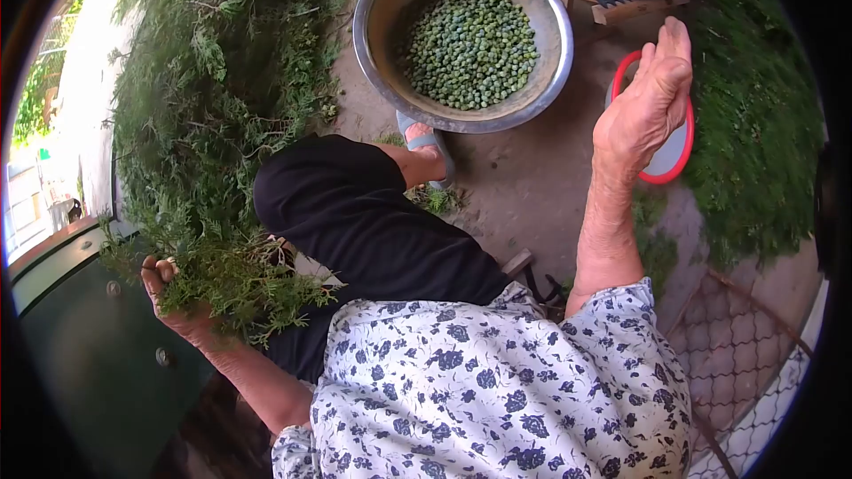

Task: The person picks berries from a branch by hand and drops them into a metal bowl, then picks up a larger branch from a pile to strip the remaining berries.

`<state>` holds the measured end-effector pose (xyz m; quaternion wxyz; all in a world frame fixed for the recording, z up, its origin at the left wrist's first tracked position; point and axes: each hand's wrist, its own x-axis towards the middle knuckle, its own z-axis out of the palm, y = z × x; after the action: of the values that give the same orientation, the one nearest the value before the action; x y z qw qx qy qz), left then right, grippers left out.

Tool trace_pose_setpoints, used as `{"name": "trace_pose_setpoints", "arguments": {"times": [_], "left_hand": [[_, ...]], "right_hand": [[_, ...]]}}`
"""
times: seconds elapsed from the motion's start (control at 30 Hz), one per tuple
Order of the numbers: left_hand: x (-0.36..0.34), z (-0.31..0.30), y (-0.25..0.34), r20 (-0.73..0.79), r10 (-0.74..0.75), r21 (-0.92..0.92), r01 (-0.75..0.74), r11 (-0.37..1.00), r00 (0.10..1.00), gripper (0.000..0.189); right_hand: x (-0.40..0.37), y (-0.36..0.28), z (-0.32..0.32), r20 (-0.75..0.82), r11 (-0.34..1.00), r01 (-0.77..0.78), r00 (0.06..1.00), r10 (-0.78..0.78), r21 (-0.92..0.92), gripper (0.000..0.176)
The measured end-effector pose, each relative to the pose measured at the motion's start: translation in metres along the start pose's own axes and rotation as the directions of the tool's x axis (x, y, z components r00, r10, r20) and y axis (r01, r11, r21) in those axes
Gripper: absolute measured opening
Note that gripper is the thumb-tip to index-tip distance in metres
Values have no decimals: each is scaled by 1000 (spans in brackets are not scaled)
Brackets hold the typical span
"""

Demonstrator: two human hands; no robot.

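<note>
My left hand is at the lower left with its fingers curled round a leafy conifer branch. The foliage spreads over my wrist and towards my knee, hiding part of the palm. My right hand is raised at the right, fingers stretched upward and nothing visible in it. Behind it is a red-rimmed basin, partly covered by the hand. A wide metal bowl stands ahead of my feet, holding many small green cones.
A big heap of cut conifer branches lies on the left, and another pile on the right. At the top right is a wooden stool with dark cloth. Wire mesh is at the lower right, a dark green panel at the lower left.
</note>
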<state>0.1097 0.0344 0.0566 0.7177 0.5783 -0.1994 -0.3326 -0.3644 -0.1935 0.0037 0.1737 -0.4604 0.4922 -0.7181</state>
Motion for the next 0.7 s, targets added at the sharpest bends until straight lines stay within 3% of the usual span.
{"name": "trace_pose_setpoints", "arguments": {"times": [0.17,0.3,0.33,0.37,0.4,0.47,0.5,0.53,0.57,0.6,0.63,0.67,0.7], "left_hand": [[1,-19,-5,19,-24,-28,24,999,1000,22],[-1,-28,-2,-67,-23,-30,21,999,997,24],[-1,-30,1,-96,-14,-26,11,1000,995,24],[-4,-28,5,-105,-5,-24,2,1000,994,24],[-9,-19,10,-164,5,-56,-14,998,987,24],[-23,-4,2,-224,9,-96,-31,995,974,24],[-27,2,-2,-311,-11,-16,7,1000,950,23],[-30,2,-1,-401,-19,63,49,997,916,22],[-31,-12,0,-410,-15,61,44,997,912,22],[-23,-31,-5,-247,-19,-42,9,999,969,23],[-16,-40,-6,-80,-4,-141,-7,990,997,23],[-15,-50,-5,-33,7,-172,-12,985,999,25],[-16,-56,-6,-45,4,-177,-12,984,999,25]], "right_hand": [[-14,8,5,-59,999,29,998,-32,-43,79],[-51,24,13,49,998,-8,999,11,-70,83],[-69,28,21,112,998,-24,993,31,-62,74],[-95,45,31,190,992,-111,977,97,66,63],[-136,51,54,186,984,-149,969,164,-95,58],[-253,82,98,577,927,2,783,231,-375,46],[-271,69,112,702,942,-95,644,304,-321,44],[-281,73,114,706,945,-97,642,299,-312,44],[-292,80,112,772,942,-179,539,336,-285,46],[-288,90,119,830,936,-245,441,341,-254,47],[-269,82,125,837,943,-232,444,321,-239,47],[-250,74,120,775,738,-630,334,537,-241,50],[-239,70,112,714,380,-903,129,688,-203,53]]}}
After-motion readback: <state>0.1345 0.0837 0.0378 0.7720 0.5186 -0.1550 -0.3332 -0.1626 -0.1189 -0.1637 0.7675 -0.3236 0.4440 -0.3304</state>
